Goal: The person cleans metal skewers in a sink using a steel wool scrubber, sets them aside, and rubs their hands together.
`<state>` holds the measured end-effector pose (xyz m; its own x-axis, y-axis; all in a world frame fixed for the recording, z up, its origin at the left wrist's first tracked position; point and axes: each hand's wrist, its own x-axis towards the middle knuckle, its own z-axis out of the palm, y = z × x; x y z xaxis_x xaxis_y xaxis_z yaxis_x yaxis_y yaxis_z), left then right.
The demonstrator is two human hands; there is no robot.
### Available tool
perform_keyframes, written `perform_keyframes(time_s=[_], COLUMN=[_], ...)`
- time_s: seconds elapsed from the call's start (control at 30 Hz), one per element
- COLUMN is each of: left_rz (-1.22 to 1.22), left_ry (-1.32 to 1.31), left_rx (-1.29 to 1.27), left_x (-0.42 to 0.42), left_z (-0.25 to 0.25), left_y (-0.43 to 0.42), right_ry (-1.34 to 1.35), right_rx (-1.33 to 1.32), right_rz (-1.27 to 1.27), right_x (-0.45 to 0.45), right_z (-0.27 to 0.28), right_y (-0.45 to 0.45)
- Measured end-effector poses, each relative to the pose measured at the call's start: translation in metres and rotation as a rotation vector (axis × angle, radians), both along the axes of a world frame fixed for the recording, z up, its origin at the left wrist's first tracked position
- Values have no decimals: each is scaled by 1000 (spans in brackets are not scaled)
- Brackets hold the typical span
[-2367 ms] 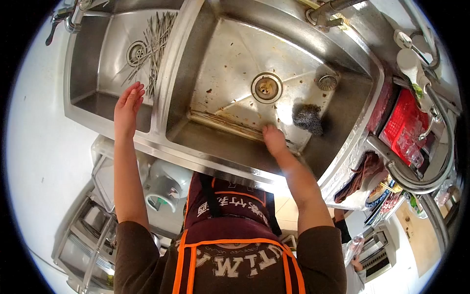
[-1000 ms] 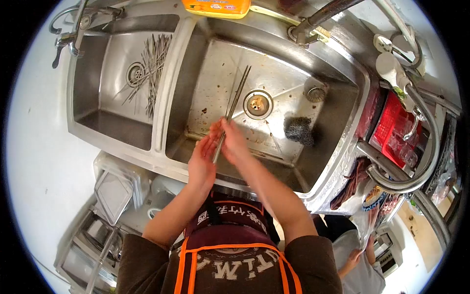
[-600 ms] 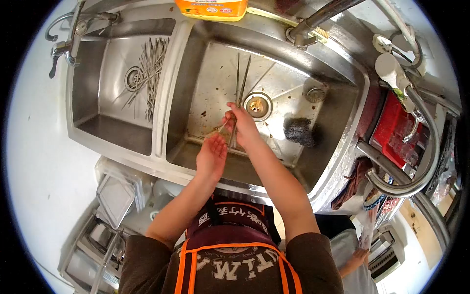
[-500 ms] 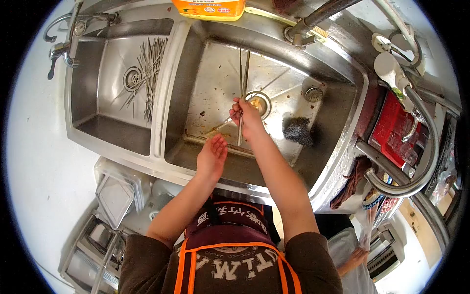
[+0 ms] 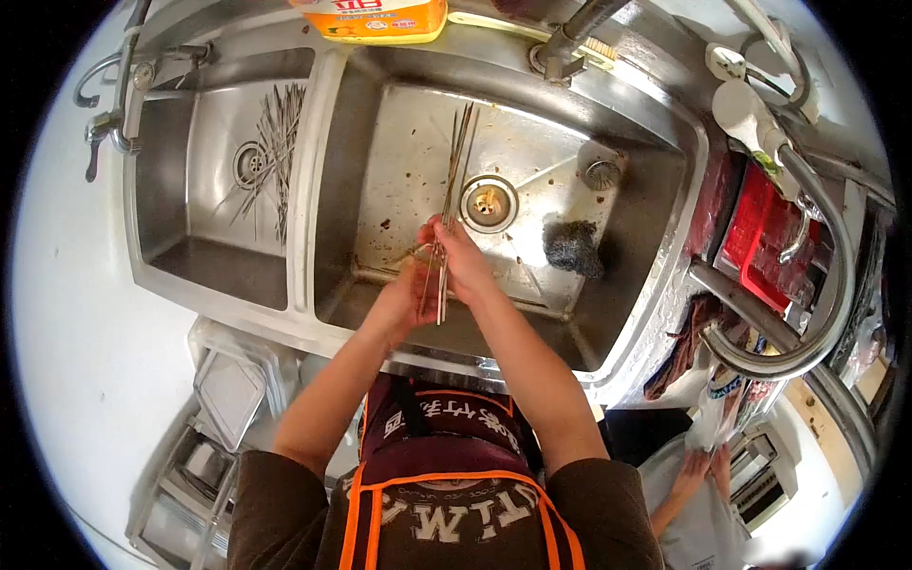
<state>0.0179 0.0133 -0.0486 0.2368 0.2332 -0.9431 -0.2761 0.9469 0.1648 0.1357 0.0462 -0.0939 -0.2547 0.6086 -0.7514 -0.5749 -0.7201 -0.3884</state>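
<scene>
Over the large sink basin (image 5: 399, 123), my right hand (image 5: 461, 261) is closed round a small bundle of thin metal skewers (image 5: 458, 157). Their long ends point up and away from me, slightly fanned. My left hand (image 5: 404, 299) meets the bundle's lower ends, thumb and fingers against them; its grip is partly hidden behind the skewers. A larger heap of metal skewers (image 5: 275, 142) lies in the smaller left basin (image 5: 171, 171). Right of my right hand, a dark wire scouring pad (image 5: 573, 249) rests on the basin floor.
Food scraps sit in the drain (image 5: 489, 203) and are scattered on the basin floor. An orange-yellow bottle (image 5: 380, 21) and a brush (image 5: 513, 27) lie along the back rim. A curved tap pipe (image 5: 836, 285) and red tray (image 5: 760, 233) are right. Another person's hands (image 5: 703, 470) hold a plastic bag.
My right hand has drawn the skewers toward me and left, and more skewers show in the bundle. My left hand has come up to their lower ends. The view has shifted slightly.
</scene>
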Motion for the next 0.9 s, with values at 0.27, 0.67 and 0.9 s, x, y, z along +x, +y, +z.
perform_keyframes(time_s=[0.27, 0.67, 0.9], left_rz=[183, -59, -163], left_ry=[-103, 51, 282], left_rx=[72, 91, 376], left_x=[15, 5, 12], left_z=[1, -51, -67], left_y=[17, 85, 87], right_ry=[-49, -1551, -1629], right_rx=[61, 483, 75], right_rz=[353, 703, 1312], right_x=[15, 113, 190], right_z=[-12, -21, -66], right_y=[18, -14, -42])
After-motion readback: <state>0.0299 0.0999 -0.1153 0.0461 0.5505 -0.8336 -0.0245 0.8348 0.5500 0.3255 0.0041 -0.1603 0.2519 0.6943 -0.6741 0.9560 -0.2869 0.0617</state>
